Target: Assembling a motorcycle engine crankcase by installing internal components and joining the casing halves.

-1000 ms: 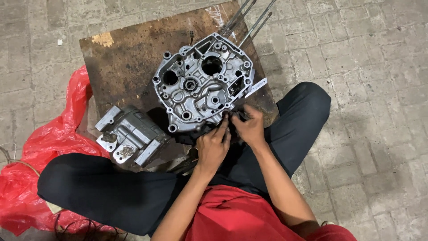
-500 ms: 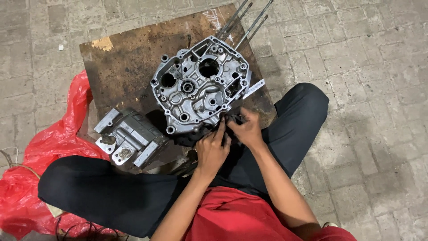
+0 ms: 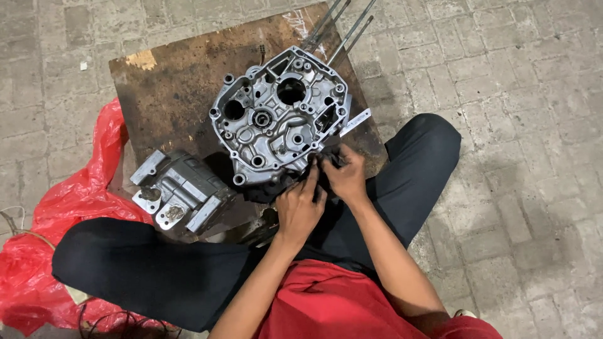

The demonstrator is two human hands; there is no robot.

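Both hands meet at the near edge of a grey metal engine crankcase (image 3: 279, 119). Left hand (image 3: 300, 207) has its fingers curled and pressed together against the dark underside of the casing, and right hand (image 3: 344, 172) pinches a small dark part there (too small to tell what it is). That crankcase lies on a stained wooden board (image 3: 169, 94) set on the brick-paved floor (image 3: 515, 75), with long studs (image 3: 342, 28) sticking out at its far side. Just beside it, to the left, sits a grey engine cylinder block (image 3: 179, 191). A red plastic bag (image 3: 75, 207) lies crumpled beside the person's dark-trousered leg (image 3: 144, 270).
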